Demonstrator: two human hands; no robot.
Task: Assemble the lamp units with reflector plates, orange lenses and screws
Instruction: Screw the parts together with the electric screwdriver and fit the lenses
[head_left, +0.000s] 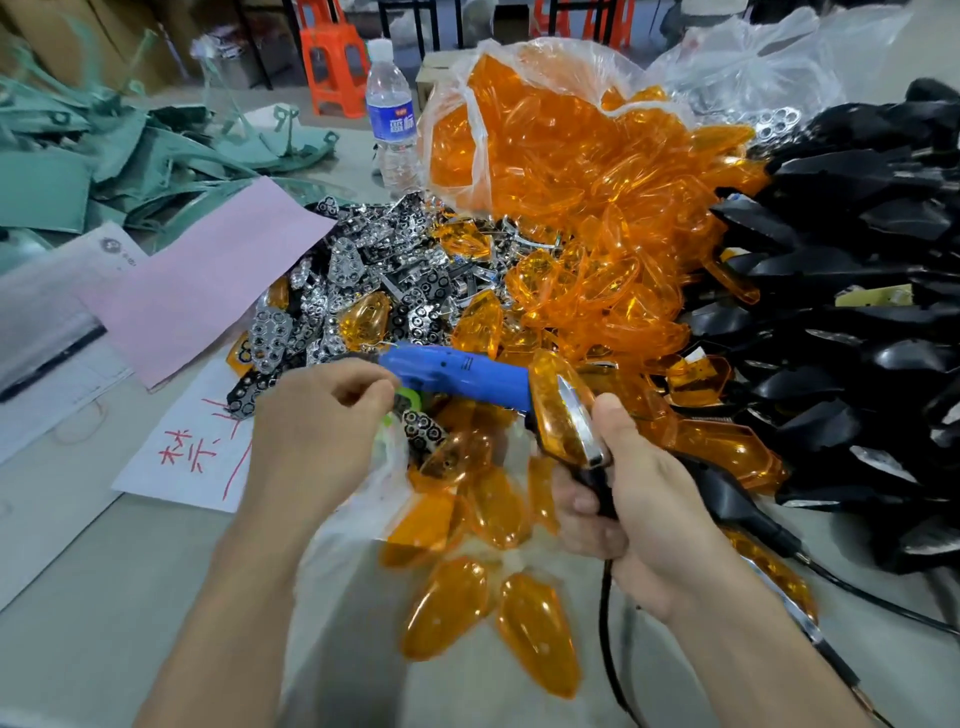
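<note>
Evidently the fastening step. Right hand (623, 519) wraps its fingers round the black stalk of the lamp unit with faceted orange lens and chrome rim (558, 410), held above the heap of loose orange plastic lenses (597, 291). Left hand (317, 431) curls its fingers, thumb against forefinger, at the blue plastic electric screwdriver (467, 374) lying on the heap; whether it pinches a screw cannot be told. Good practice: seat the lens flush, keep the bit square to the hole, steady the stalk.
</note>
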